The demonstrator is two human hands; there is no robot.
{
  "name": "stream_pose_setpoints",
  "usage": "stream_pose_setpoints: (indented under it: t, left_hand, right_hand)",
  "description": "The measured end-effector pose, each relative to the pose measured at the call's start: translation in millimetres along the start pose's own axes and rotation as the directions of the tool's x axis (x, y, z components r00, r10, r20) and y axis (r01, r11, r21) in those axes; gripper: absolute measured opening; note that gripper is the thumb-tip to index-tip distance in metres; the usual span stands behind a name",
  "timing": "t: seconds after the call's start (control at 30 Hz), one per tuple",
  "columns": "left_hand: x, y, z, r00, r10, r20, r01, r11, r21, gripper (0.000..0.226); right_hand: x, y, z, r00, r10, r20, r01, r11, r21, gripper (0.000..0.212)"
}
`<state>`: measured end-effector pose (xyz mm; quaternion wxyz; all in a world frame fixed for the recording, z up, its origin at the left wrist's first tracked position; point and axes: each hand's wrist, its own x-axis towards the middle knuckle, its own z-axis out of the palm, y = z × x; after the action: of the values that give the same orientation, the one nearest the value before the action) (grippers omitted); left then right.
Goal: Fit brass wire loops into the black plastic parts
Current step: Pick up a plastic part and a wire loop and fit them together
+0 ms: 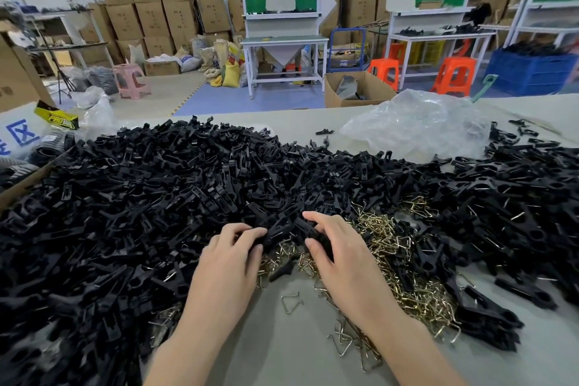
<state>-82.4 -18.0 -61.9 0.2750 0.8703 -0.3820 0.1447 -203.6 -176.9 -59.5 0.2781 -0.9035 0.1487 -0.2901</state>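
Note:
A huge heap of black plastic parts (175, 185) covers the table from left to right. Brass wire loops (404, 279) lie in a tangled pile at centre right, with a few loose ones (291, 302) on the bare table near me. My left hand (228, 263) has its fingers curled on a black plastic part (279, 229) at the heap's front edge. My right hand (338, 257) grips another black part (308, 229) right beside it. The two parts meet between my fingertips. Whether a wire sits between them is hidden.
A crumpled clear plastic bag (416, 125) lies at the table's far right. A cardboard box edge (22, 188) and a printed sign (18, 135) sit at the left. Beyond the table are workbenches (282, 41), orange stools (454, 75) and stacked cartons (150, 3).

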Motion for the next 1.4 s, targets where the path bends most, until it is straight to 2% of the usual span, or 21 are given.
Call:
stream_pose_setpoints:
  t: [0.07, 0.13, 0.27, 0.37, 0.43, 0.53, 0.67, 0.77, 0.83, 0.9, 0.97, 1.1, 1.17, 1.23, 1.3, 1.4]
  left_hand:
    - [-2.3, 4.6, 1.9, 0.997, 0.069, 0.028, -0.068, 0.996, -0.059, 0.03]
    - [-3.4, 6.7, 2.5, 0.997, 0.079, 0.02, -0.076, 0.989, -0.13, 0.035]
    - [0.5, 5.9, -1.2, 0.992, -0.106, -0.065, 0.077, 0.934, -0.348, 0.037]
    - [2.5, 4.3, -2.8, 0.959, -0.267, -0.092, 0.191, 0.853, -0.487, 0.036]
    - [3.0, 6.6, -4.8, 0.94, -0.329, -0.093, 0.214, 0.78, -0.588, 0.037]
    - [4.6, 13.2, -10.4, 0.919, -0.385, -0.085, 0.206, 0.654, -0.728, 0.029]
    - [3.5, 21.3, -15.2, 0.914, -0.4, -0.069, 0.195, 0.583, -0.789, 0.021]
    - [0.4, 27.9, -15.2, 0.923, -0.38, -0.059, 0.182, 0.565, -0.804, 0.019]
    - [-1.7, 31.9, -15.6, 0.938, -0.344, -0.044, 0.183, 0.6, -0.779, 0.02]
    - [-3.9, 31.9, -14.9, 0.952, -0.3, -0.059, 0.178, 0.703, -0.689, 0.022]
    - [-6.6, 28.9, -12.7, 0.97, -0.223, -0.092, 0.136, 0.821, -0.555, 0.019]
    - [-14.2, 30.6, -8.7, 0.999, -0.03, -0.039, 0.021, 0.978, -0.209, 0.014]
    - [-16.0, 34.5, -5.6, 1.0, 0.016, 0.01, -0.016, 1.0, -0.011, 0.023]
    - [-18.0, 37.9, 0.1, 0.995, -0.01, 0.103, -0.003, 0.992, 0.122, 0.039]
    - [-20.6, 37.7, 6.7, 0.986, -0.046, 0.162, 0.013, 0.98, 0.198, 0.049]
    - [-20.9, 36.7, 7.6, 0.976, -0.061, 0.211, 0.019, 0.981, 0.193, 0.047]
  right_hand:
    - [-0.4, -0.2, 0.0, 1.0, 0.001, -0.008, -0.001, 1.0, 0.008, 0.04]
    - [-0.3, -1.4, 0.0, 1.0, -0.004, -0.02, 0.004, 1.0, 0.019, 0.039]
    - [1.1, -0.9, -1.3, 0.998, 0.009, -0.059, -0.006, 0.998, 0.055, 0.034]
    - [1.3, -0.6, -0.8, 0.997, 0.043, -0.061, -0.035, 0.992, 0.122, 0.033]
    - [1.8, -0.9, -0.4, 0.996, 0.068, -0.065, -0.055, 0.981, 0.186, 0.032]
    - [2.7, -1.9, -1.4, 0.992, 0.113, -0.062, -0.09, 0.95, 0.297, 0.031]
    - [2.6, -5.2, -2.3, 0.986, 0.163, 0.016, -0.152, 0.875, 0.46, 0.027]
    - [2.1, -7.1, -1.7, 0.986, 0.16, 0.054, -0.165, 0.851, 0.498, 0.024]
    - [2.0, -7.4, -1.4, 0.988, 0.148, 0.05, -0.153, 0.851, 0.502, 0.024]
    - [2.2, -7.4, -1.9, 0.988, 0.15, 0.04, -0.149, 0.844, 0.515, 0.023]
    - [3.2, -6.8, -2.7, 0.984, 0.176, 0.015, -0.156, 0.827, 0.54, 0.022]
    - [6.4, -4.9, -5.5, 0.962, 0.267, -0.056, -0.183, 0.784, 0.593, 0.017]
    - [7.7, -3.0, -7.3, 0.944, 0.314, -0.096, -0.201, 0.784, 0.588, 0.015]
    - [8.8, -1.0, -9.5, 0.926, 0.355, -0.131, -0.217, 0.782, 0.584, 0.014]
    - [9.6, 0.5, -11.4, 0.912, 0.378, -0.161, -0.22, 0.78, 0.587, 0.014]
    - [9.3, 0.6, -13.3, 0.898, 0.397, -0.188, -0.213, 0.768, 0.604, 0.014]
